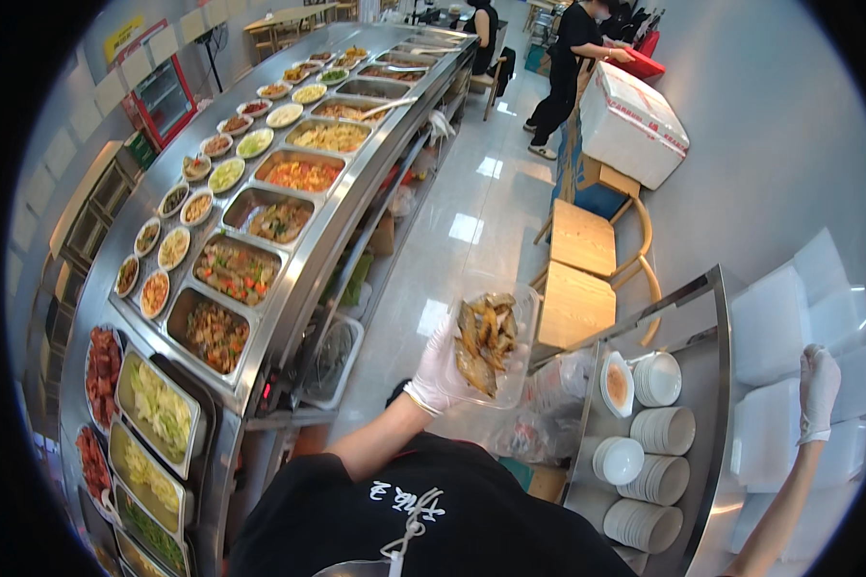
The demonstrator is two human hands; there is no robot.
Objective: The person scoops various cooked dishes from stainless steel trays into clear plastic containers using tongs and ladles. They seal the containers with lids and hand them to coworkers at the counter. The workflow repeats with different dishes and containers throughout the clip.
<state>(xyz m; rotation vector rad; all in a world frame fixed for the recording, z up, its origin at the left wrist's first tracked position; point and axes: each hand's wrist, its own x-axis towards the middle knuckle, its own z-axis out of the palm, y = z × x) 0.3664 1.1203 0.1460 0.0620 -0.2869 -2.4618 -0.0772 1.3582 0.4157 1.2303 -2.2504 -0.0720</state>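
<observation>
My left hand (436, 368), in a thin white glove, holds a clear plastic food container (523, 310) from beneath and its side, over the aisle. Pieces of browned fried food, seemingly fish (485, 339), lie in it. My right hand (819, 389), also gloved, is raised at the far right beside stacks of translucent plastic containers (768, 324). Its fingers are curled; whether they touch or hold a container cannot be told. Stacked white plates (664, 429) and bowls (618, 461) stand on the steel shelf between my hands.
At left runs a steel serving counter (317, 252) with food trays and small dishes. Wooden chairs (577, 303), a foam box (631, 122) and plastic bags (541, 425) line the aisle's right. A person (566, 72) stands farther up; another (483, 32) is near the counter's end.
</observation>
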